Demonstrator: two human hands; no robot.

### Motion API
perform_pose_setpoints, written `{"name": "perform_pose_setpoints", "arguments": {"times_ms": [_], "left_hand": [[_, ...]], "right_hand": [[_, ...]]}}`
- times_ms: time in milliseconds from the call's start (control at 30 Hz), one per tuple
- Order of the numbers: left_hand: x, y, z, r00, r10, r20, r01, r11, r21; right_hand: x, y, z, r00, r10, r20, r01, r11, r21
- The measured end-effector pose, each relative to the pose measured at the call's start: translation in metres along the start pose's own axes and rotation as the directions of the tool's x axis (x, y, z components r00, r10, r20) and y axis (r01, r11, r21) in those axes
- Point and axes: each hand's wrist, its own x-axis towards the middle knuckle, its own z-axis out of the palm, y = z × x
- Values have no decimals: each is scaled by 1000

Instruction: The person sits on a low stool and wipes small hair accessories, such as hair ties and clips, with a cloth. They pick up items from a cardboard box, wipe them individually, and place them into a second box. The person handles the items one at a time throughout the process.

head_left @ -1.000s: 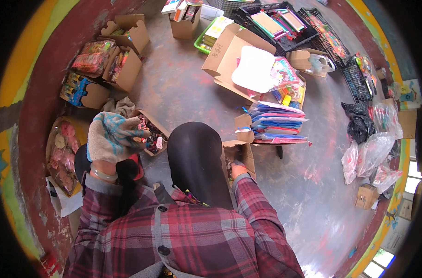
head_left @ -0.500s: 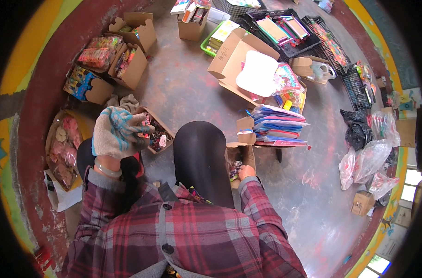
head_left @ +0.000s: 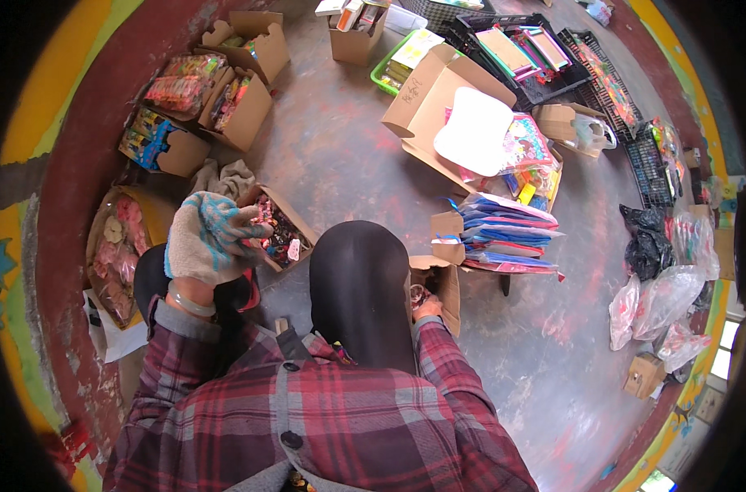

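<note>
My left hand (head_left: 209, 239) wears a white knit glove with blue marks. Its fingers are curled at the near-left edge of an open cardboard box of small colourful items (head_left: 279, 234); whether it grips anything is hidden. My right hand (head_left: 427, 308) is bare and reaches into a small open cardboard box (head_left: 445, 283); only its back shows, the fingers being inside. A black rounded object (head_left: 361, 295) sits between my arms and covers part of that box. Both sleeves are red plaid.
Open cartons of bright packets (head_left: 225, 90) stand at the back left. A stack of blue and pink flat packs (head_left: 504, 234) lies beside the small box. A large flattened carton with a white sheet (head_left: 471, 131), black crates (head_left: 545, 57) and plastic bags (head_left: 668, 303) fill the right.
The view has tilted slightly, shifting everything a little. My gloved left hand stays by the box of small items and my right hand stays in the small box.
</note>
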Motion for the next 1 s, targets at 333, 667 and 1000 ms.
{"name": "perform_pose_setpoints", "arguments": {"times_ms": [333,667,1000], "left_hand": [[-8,-2,9,968,113,225,-138,985,99],[-25,-5,8,970,100,221,-93,995,-44],[-46,-28,21,979,34,201,-31,999,-21]], "right_hand": [[11,31,-43,981,-126,149,74,947,313],[-81,40,-157,859,-397,322,-370,-49,928],[-167,-50,-264,693,-721,2,-205,-195,959]]}}
